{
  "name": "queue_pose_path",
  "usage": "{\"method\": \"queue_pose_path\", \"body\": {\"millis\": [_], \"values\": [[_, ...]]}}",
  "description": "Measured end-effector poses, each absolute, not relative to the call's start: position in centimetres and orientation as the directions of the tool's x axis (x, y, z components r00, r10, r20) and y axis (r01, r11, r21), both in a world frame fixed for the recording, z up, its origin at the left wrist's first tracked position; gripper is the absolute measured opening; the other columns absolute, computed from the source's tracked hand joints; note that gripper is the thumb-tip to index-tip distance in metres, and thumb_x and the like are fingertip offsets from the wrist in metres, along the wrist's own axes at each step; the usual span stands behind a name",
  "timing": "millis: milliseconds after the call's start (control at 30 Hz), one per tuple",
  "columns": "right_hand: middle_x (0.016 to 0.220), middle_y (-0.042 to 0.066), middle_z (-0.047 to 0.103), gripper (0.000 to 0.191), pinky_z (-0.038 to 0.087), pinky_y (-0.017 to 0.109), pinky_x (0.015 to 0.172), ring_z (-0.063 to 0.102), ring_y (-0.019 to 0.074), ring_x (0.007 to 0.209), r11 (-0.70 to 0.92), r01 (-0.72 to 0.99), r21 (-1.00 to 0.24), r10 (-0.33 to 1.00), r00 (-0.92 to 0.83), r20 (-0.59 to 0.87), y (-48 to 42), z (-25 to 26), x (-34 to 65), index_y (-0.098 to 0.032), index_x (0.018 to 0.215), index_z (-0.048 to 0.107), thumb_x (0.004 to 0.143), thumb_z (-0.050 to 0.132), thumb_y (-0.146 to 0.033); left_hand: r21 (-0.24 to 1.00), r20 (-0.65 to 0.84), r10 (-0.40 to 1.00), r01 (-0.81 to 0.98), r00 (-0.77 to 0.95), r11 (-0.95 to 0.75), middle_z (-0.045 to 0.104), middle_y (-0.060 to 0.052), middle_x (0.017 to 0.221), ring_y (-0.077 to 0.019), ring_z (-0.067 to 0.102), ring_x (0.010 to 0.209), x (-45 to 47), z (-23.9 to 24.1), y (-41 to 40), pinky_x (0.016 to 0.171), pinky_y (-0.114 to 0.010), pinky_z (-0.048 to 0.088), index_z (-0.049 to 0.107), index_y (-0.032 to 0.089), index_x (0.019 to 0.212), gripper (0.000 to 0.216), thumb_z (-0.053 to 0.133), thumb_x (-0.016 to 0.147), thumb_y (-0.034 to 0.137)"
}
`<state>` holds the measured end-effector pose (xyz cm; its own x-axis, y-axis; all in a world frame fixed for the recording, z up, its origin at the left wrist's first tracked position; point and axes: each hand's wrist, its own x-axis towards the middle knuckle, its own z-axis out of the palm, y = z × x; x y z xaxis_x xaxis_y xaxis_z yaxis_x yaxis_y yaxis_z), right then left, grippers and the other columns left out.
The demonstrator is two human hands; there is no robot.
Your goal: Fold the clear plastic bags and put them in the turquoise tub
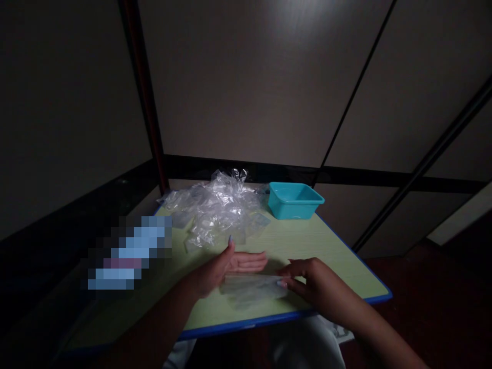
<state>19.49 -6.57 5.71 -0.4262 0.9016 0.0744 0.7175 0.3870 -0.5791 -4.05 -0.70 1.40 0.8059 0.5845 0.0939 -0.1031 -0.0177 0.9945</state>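
As the head view looks down over the pale green surface [303,246], the clear plastic piece [251,293] lies near its front edge, between the two hands. The right hand [307,275] has the piece's right end pinched between thumb and fingers. The left hand [233,263] is held flat and wide, its fingers stretched toward the right hand and its thumb raised, with its palm just beside the piece's far left corner; whether it touches the plastic I cannot tell. The piece is blurred, so its folds and layers cannot be made out.

Beyond the hands, a heap of crumpled clear plastic [225,202] spreads over the back left of the surface, and a turquoise container [292,211] stands upright at the back right, beside the heap.

For handling the piece well, my judgement is that the right hand's pinch should stay light and close to the end, so that the thin plastic is steadied without being creased. The left palm would do best kept flat, smoothing away from that pinch with even pressure. Loose film probably slips and clings easily, so bringing the edges level first, and keeping the piece apart from the heap, should guard against wrinkles and tangling.
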Motion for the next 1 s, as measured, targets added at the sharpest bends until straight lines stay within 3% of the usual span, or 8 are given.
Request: {"method": "queue_pose_path", "body": {"millis": [100, 300, 467, 533, 633, 733, 867, 1000], "values": [[0.069, 0.002, 0.068, 0.023, 0.044, 0.026, 0.064, 0.059, 0.0161, 0.066, 0.260, 0.657, -0.708, 0.908, -0.415, -0.051, -4.2, 6.3, 19.7, -0.017, 0.071, 0.069, 0.080, 0.058, -0.034, 0.977, 0.007, 0.574, -0.127, 0.819, 0.169, 0.061, -0.005, 0.122, -0.0275, 0.052, 0.118, -4.3, 1.8, -0.6, 0.102, -0.048, 0.034, 0.056, 0.026, 0.125, 0.081, -0.001, 0.087, 0.068], [0.052, -0.003, 0.053, 0.029, 0.041, 0.023, 0.050, 0.048, 0.0102, 0.049, 0.079, 0.606, -0.792, 0.899, -0.387, -0.207, -0.1, 4.2, 21.3, -0.014, 0.065, 0.061, 0.071, 0.062, -0.042, 0.957, -0.137, 0.670, -0.076, 0.730, 0.279, 0.065, -0.015, 0.112, -0.0260, 0.066, 0.092, -4.2, 0.9, 0.1, 0.088, -0.044, 0.046, 0.050, 0.017, 0.127, 0.068, 0.031, 0.087, 0.068], [0.049, -0.004, 0.048, 0.030, 0.038, 0.023, 0.041, 0.043, 0.0097, 0.042, 0.015, 0.634, -0.773, 0.911, -0.328, -0.251, 1.0, 1.8, 22.8, -0.015, 0.071, 0.060, 0.069, 0.061, -0.045, 0.984, -0.083, 0.857, 0.179, 0.509, -0.011, 0.065, -0.014, 0.106, -0.0201, 0.068, 0.064, -3.5, -0.1, 0.5, 0.060, -0.035, 0.054, 0.053, 0.014, 0.117, 0.057, 0.035, 0.088, 0.060], [0.050, -0.004, 0.050, 0.027, 0.035, 0.021, 0.041, 0.044, 0.0098, 0.042, 0.034, 0.659, -0.752, 0.929, -0.299, -0.220, 1.0, 1.2, 23.0, -0.016, 0.076, 0.060, 0.070, 0.061, -0.042, 0.966, -0.003, 0.898, 0.233, 0.440, -0.110, 0.064, -0.012, 0.104, -0.0186, 0.066, 0.064, -3.3, -0.2, 0.5, 0.061, -0.034, 0.052, 0.058, 0.014, 0.108, 0.049, 0.043, 0.086, 0.055], [0.055, -0.001, 0.055, 0.024, 0.033, 0.021, 0.043, 0.048, 0.0115, 0.047, 0.081, 0.713, -0.696, 0.965, -0.231, -0.124, 0.8, 0.8, 23.0, -0.017, 0.083, 0.061, 0.074, 0.060, -0.039, 0.890, 0.211, 0.868, 0.280, 0.449, -0.361, 0.063, -0.008, 0.104, -0.0214, 0.061, 0.091, -3.3, 0.0, 0.2, 0.084, -0.035, 0.046, 0.064, 0.018, 0.101, 0.030, 0.054, 0.085, 0.041], [0.062, 0.002, 0.059, 0.026, 0.035, 0.024, 0.047, 0.053, 0.0149, 0.053, 0.115, 0.783, -0.611, 0.990, -0.143, 0.004, 0.0, 0.8, 22.7, -0.017, 0.092, 0.061, 0.077, 0.060, -0.038, 0.639, 0.412, 0.653, 0.310, 0.636, -0.704, 0.062, -0.006, 0.115, -0.0213, 0.052, 0.111, -3.3, 0.4, -0.3, 0.098, -0.036, 0.037, 0.064, 0.022, 0.110, 0.026, 0.054, 0.087, 0.030], [0.097, 0.011, 0.063, 0.031, 0.043, 0.034, 0.077, 0.058, 0.0246, 0.089, 0.171, 0.843, -0.510, 0.979, -0.086, 0.186, -2.1, 1.1, 22.5, -0.018, 0.106, 0.058, 0.081, 0.056, -0.036, 0.447, 0.337, 0.535, 0.369, 0.775, -0.815, 0.049, -0.003, 0.136, -0.0212, 0.041, 0.126, -3.4, 0.0, -0.5, 0.107, -0.040, 0.028, 0.052, 0.028, 0.128, 0.040, 0.054, 0.089, 0.031], [0.117, 0.010, 0.056, 0.030, 0.036, 0.037, 0.097, 0.049, 0.0237, 0.111, 0.395, 0.817, -0.420, 0.906, -0.272, 0.323, -4.7, 1.2, 22.7, -0.022, 0.116, 0.054, 0.087, 0.051, -0.030, 0.387, 0.326, 0.567, 0.440, 0.756, -0.810, 0.048, -0.002, 0.137, -0.0211, 0.040, 0.126, -3.4, -0.6, -0.2, 0.106, -0.041, 0.029, 0.053, 0.031, 0.126, 0.036, 0.052, 0.090, 0.032]]}}
